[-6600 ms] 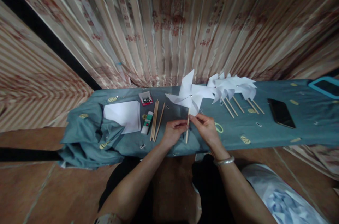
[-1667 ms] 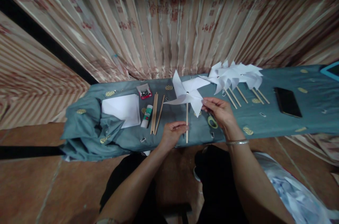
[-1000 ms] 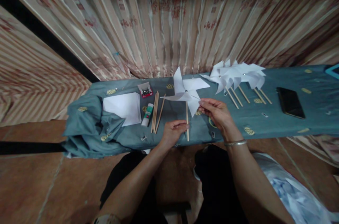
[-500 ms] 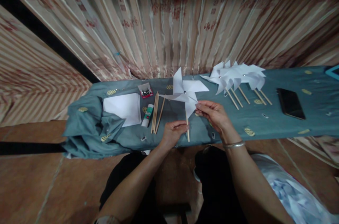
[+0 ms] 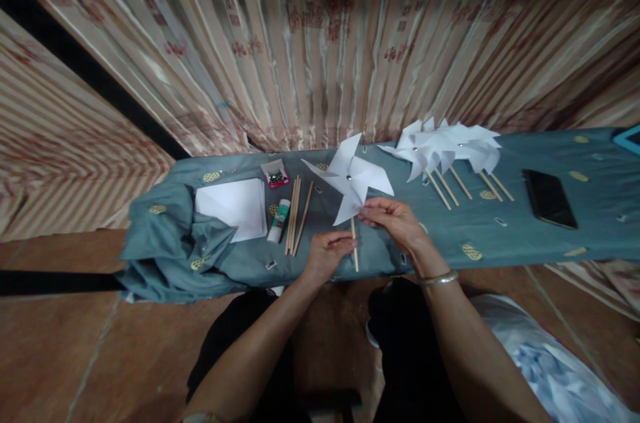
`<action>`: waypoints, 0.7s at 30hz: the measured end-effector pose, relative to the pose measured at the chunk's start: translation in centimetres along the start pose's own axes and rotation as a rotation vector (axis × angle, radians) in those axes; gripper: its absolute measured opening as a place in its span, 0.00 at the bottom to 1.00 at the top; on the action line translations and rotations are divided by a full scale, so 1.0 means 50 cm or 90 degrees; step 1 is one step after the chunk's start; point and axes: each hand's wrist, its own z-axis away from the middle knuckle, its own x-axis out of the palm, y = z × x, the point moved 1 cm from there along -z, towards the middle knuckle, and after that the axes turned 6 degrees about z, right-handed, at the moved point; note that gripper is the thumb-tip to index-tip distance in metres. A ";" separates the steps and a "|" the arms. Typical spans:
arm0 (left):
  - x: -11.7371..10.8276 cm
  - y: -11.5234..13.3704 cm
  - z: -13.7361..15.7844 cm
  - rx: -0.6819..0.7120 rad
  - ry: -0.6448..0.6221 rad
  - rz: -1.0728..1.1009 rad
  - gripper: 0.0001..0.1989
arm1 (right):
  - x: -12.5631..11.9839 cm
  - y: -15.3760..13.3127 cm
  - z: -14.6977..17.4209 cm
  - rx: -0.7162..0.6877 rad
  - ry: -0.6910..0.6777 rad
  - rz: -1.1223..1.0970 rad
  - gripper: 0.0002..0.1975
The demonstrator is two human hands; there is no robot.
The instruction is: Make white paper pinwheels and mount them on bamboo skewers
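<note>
A white paper pinwheel (image 5: 349, 173) on a wooden stick stands upright over the cloth, a dark pin at its centre. My left hand (image 5: 327, 253) pinches the stick (image 5: 355, 253) below the blades. My right hand (image 5: 393, 220) has thumb and fingers closed at the lower edge of one blade. Left of these lie several loose wooden sticks (image 5: 294, 216), a green and white glue stick (image 5: 279, 220), a small red box (image 5: 276, 174) of metal pins and a stack of white paper (image 5: 233, 210).
Several finished pinwheels (image 5: 450, 146) lie overlapping at the right back, near a black phone (image 5: 549, 198). A teal cloth (image 5: 440, 236) covers the narrow table, with a striped curtain (image 5: 320, 43) behind. A plastic bag (image 5: 545, 363) is on the floor at right.
The pinwheel's blades have turned about their pin. My right hand has shifted slightly left and down along with a blade; my left hand keeps its hold on the stick.
</note>
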 end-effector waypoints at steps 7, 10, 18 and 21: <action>0.004 0.006 0.003 0.001 0.002 -0.010 0.19 | 0.020 -0.003 0.001 -0.048 -0.039 0.049 0.18; 0.007 0.013 0.005 -0.005 0.005 0.004 0.20 | 0.023 -0.010 0.008 -0.062 -0.046 0.075 0.18; 0.005 0.015 0.003 -0.019 0.015 0.018 0.20 | -0.054 -0.031 0.016 -0.115 0.012 0.037 0.17; 0.003 0.014 0.005 -0.022 0.004 0.004 0.20 | -0.087 -0.031 -0.003 -0.188 0.170 -0.042 0.14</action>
